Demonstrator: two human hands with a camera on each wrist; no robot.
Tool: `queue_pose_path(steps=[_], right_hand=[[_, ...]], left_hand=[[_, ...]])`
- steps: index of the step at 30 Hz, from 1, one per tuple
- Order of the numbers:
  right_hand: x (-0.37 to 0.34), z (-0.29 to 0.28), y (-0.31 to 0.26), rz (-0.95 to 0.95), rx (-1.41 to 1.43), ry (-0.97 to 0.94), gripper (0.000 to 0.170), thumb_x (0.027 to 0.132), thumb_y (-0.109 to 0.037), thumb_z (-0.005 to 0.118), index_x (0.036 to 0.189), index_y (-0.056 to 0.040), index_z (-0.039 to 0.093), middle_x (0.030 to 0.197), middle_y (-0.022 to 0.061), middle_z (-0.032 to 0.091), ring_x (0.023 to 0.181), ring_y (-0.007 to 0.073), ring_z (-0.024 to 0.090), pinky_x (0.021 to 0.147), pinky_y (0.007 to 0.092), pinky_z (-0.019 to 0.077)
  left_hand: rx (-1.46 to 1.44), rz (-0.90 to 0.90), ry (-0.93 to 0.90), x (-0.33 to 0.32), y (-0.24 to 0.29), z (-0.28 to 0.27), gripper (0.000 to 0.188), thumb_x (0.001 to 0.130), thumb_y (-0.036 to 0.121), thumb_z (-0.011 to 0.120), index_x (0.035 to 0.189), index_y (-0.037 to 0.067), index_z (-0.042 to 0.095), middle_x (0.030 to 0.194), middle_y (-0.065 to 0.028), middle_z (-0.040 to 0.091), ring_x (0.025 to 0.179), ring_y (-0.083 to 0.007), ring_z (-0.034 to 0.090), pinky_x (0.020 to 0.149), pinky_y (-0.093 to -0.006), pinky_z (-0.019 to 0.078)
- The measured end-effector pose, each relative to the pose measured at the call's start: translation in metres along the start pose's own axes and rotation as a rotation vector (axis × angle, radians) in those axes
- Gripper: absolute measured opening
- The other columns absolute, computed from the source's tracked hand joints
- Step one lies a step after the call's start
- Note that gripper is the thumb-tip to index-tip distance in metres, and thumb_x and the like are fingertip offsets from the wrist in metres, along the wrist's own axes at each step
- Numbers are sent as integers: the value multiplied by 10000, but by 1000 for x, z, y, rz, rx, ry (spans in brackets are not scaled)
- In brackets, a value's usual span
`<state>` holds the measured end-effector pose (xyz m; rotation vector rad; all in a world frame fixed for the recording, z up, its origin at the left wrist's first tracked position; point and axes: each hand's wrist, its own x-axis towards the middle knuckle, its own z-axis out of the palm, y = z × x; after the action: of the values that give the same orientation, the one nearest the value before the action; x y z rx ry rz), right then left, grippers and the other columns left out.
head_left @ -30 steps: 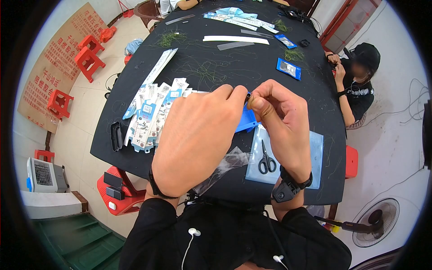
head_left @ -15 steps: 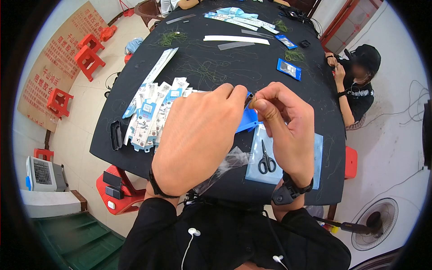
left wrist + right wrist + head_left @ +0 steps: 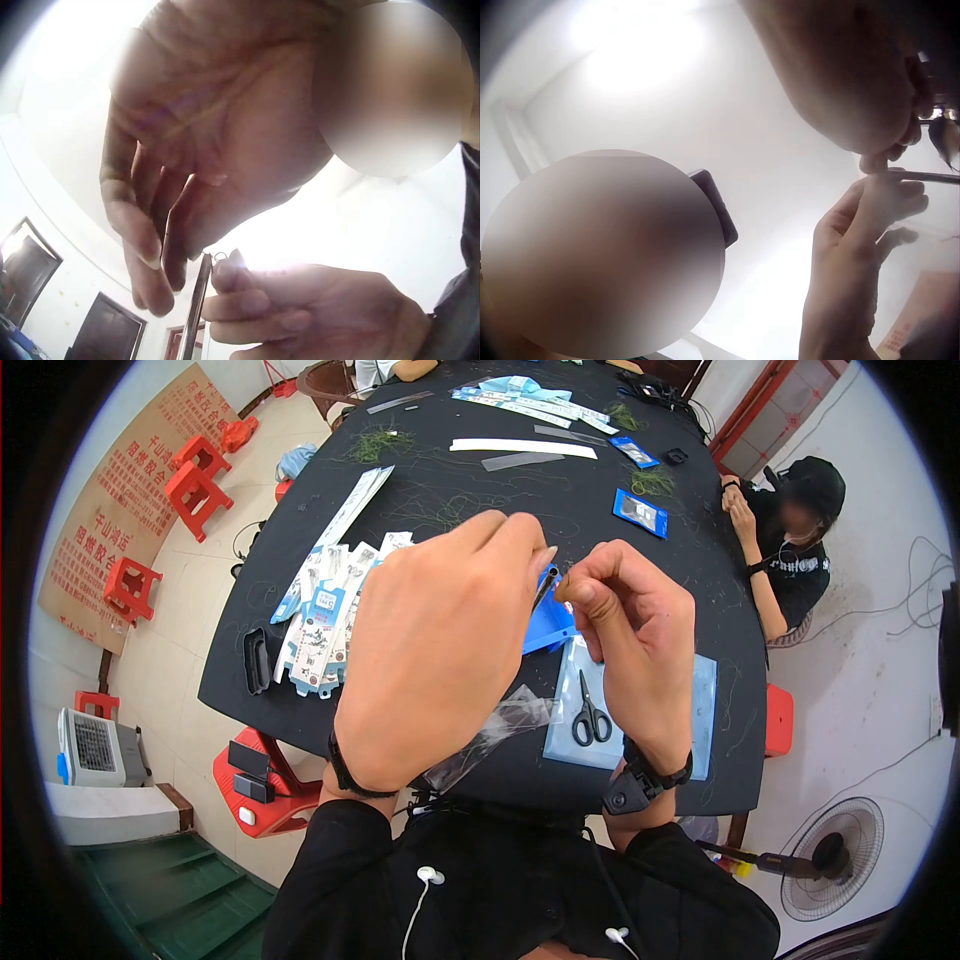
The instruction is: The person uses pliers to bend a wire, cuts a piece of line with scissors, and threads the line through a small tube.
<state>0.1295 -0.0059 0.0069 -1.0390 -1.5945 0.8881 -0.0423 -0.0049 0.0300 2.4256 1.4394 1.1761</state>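
My right hand (image 3: 640,635) pinches a small curved wire, like a fishhook (image 3: 220,256), between thumb and index finger. Its bend shows as a tiny loop in the left wrist view. Close beside those fingertips is the top end of a thin metal rod (image 3: 196,304), which slants down out of that view. My left hand (image 3: 435,635) is back up, its fingers pointing down around the rod's upper end. I cannot tell whether the left fingers pinch a thread. In the head view, the left hand partly hides the rod and a blue plastic piece (image 3: 548,628) below it.
Black scissors (image 3: 590,710) lie on a pale blue sheet (image 3: 705,710) at right. Printed cards (image 3: 325,620) pile up at left beside a black case (image 3: 257,660). Green line tangles (image 3: 378,445), blue packets (image 3: 640,513) and clear film (image 3: 500,725) are on the table. Another person (image 3: 795,550) sits at right.
My left hand has risen slightly, its fingertips moving off the rod's end, so more of the rod shows. The right hand keeps its pinch nearly in place. The other person's hands have shifted.
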Motion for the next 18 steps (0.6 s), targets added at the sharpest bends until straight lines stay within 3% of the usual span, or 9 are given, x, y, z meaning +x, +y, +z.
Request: queue_pose_path(steps=[7,18], right_hand=[[1,-2,4,5,71,17,175,1032,-160,613,928,-21,635,740,-8,581,656,38,502,545,206,368],[0,-5,5,4,171,-61,164,1047,-159,591,954,-26,614,719,-39,529,618,9,442,522,194,324]], left_hand=[[-273,67,192,5,-4,0,78,890,-35,674,963,-27,699,845,-99,725,729,-167,731,604,-272,550],[-375,124,113,8,-1,1,74,851,-69,669,903,-31,705,826,-84,713,676,-145,678,578,-252,525]])
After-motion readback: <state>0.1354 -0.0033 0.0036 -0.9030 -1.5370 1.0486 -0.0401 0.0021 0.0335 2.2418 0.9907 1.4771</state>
